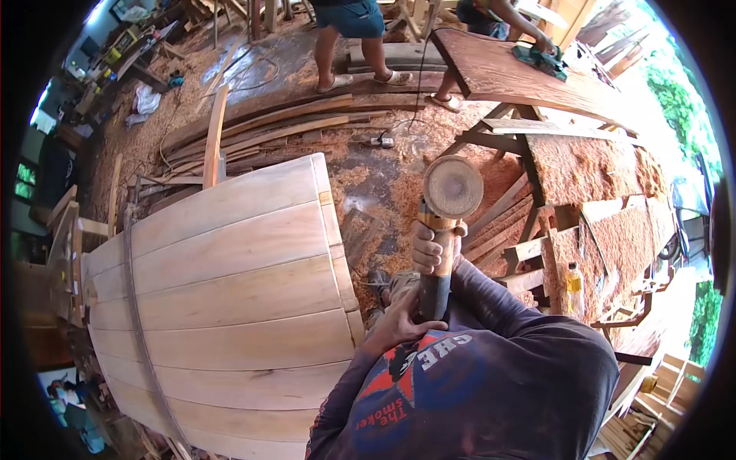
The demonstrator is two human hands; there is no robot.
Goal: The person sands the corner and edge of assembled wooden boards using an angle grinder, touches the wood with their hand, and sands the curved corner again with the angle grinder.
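Note:
An angle grinder [435, 295] with a round, worn sanding disc [453, 187] stands nearly upright in front of my chest, its disc end pointing away from me. My right hand [428, 248] wraps its fingers round the body just below the disc. Lower down, my left hand [400, 320] is closed about the dark rear end, its fingers partly hidden. To the left lies a large panel of pale joined planks [238, 284], apart from the disc. A dark narrow bar [146, 330] crosses the panel near its far left side.
Sawdust and shavings cover the floor [368, 184]. Long boards [268, 134] lie beyond the panel. At the upper right, a co-worker's hand holds a power planer [543, 60] on a brown wooden slab [514, 69]. Another person's legs [374, 57] stand behind. A yellow bottle [573, 280] is at right.

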